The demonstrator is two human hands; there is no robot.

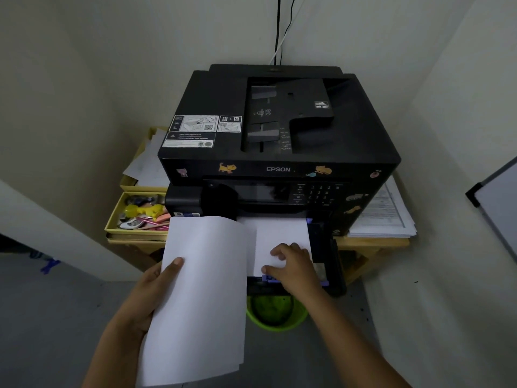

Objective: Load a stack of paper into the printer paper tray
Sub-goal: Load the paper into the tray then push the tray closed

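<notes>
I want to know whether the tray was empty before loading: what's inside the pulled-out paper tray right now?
White paper already lies in the paper tray, with the right hand resting on it. The held stack in the left hand covers the tray's left part, so that part cannot be seen.

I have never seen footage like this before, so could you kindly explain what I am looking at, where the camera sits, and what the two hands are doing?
There is one picture, taken by a wide-angle camera worn on a person's head, looking down at their own bare hands. In front stands a black Epson printer with cat stickers, on a light wooden table. Its black paper tray is pulled out at the front, with white sheets in the tray. The right hand rests on those sheets with bent fingers. The left hand holds a white stack of paper by its left edge, not yet loaded. Beside the printer sit yellow boxes of stationery and a pile of printed papers. A green bin stands below.
</notes>
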